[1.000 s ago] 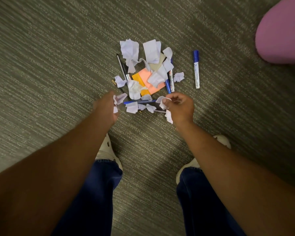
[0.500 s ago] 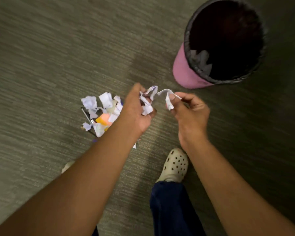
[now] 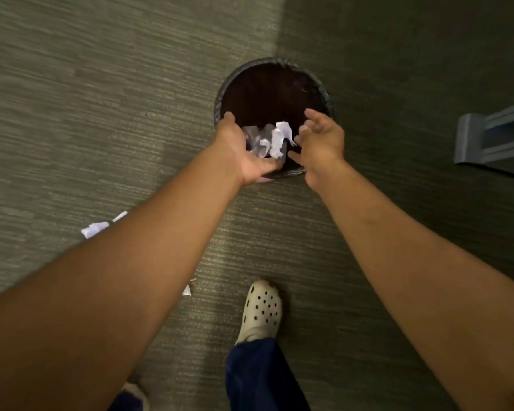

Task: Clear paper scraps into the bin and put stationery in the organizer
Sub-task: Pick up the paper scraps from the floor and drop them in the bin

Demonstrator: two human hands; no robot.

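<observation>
Overhead, left hand (image 3: 244,152) and right hand (image 3: 318,143) hang spread and empty inside the bin (image 3: 235,84) rim at 12 o'clock as white paper scraps (image 3: 278,137) drop between them; two scraps (image 3: 94,229) lie on carpet (image 3: 72,114) at 9 o'clock.

Crumpled white paper scraps (image 3: 281,137) look matt over my bin (image 3: 275,62), lined in glossy black plastic. Below lies rough ribbed carpet (image 3: 101,114).
</observation>
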